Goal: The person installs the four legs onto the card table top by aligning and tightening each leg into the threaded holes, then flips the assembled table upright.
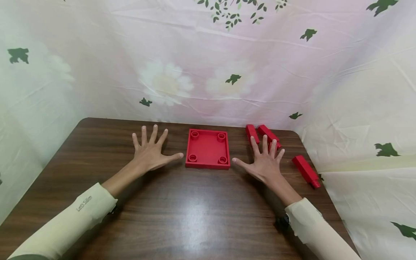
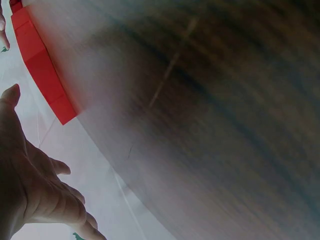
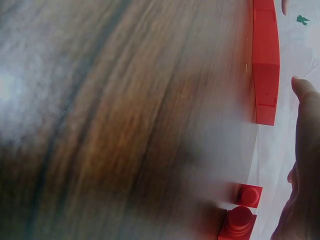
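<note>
A square red tray-like plate (image 1: pixel 208 148) with a raised rim and a round socket near each corner lies on the table between the two hands. My left hand (image 1: pixel 150 153) is spread wide to its left, thumb pointing at its edge, holding nothing. On the other side my right hand (image 1: pixel 264 162) is spread as well, its thumb beside the plate's right edge. Just beyond the right fingertips lie two red square pegs, one on the left (image 1: pixel 252 133) and one on the right (image 1: pixel 268 133). The left wrist view shows the plate (image 2: pixel 42 65) edge-on past the left hand (image 2: pixel 40 185).
A third red square peg (image 1: pixel 305 170), with a narrower round end, lies near the right edge of the brown wooden table (image 1: pixel 195 206). Patterned white cloth (image 1: pixel 195 65) hangs behind the table and along both sides.
</note>
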`<state>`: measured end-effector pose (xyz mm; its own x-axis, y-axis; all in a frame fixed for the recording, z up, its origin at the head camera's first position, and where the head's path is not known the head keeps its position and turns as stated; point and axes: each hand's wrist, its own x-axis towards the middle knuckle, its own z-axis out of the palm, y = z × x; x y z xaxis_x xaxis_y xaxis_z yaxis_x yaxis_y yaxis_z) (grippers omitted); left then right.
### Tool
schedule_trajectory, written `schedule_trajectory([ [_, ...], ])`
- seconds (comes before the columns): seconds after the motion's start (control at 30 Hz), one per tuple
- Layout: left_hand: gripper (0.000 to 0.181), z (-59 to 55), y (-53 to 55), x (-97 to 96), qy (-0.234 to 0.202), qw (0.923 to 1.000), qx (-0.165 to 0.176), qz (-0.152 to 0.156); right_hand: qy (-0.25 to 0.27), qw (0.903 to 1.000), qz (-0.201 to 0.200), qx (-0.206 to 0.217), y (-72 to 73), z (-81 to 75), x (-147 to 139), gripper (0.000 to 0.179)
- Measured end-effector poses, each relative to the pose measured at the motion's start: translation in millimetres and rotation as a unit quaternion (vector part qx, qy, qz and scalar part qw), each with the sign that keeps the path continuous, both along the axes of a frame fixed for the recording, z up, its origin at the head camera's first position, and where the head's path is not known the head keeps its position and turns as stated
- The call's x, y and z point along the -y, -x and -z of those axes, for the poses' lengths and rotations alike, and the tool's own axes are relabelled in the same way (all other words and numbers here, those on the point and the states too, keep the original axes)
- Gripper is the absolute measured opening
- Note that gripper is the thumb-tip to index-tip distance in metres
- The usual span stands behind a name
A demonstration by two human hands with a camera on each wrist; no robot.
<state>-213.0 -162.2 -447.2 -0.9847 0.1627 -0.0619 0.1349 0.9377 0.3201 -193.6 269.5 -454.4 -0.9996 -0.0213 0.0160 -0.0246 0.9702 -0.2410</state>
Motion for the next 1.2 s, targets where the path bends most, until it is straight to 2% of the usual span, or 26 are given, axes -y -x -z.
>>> schedule_trajectory([
  [0.53,0.128,2.0,-4.5,3.2,-0.025,0.9997,-0.002,-0.004,0.01,0.9999,0.006,-0.003,-3.7,-4.7,-6,0.126],
  [0.8,0.127,3.5,-7.1,0.2,-0.041,0.9991,0.004,-0.007,0.028,0.9991,0.027,-0.014,-5.3,-11.3,-20,0.126],
  [1.0,0.125,4.7,-7.6,-0.5,-0.043,0.999,0.011,-0.005,0.023,0.9986,0.042,-0.025,-7.2,-12.2,-33,0.121],
  [1.2,0.124,0.9,-8.9,-3.4,-0.049,0.9985,0.023,-0.003,0.031,0.9973,0.067,-0.002,-9.4,-12.9,-45,0.121],
])
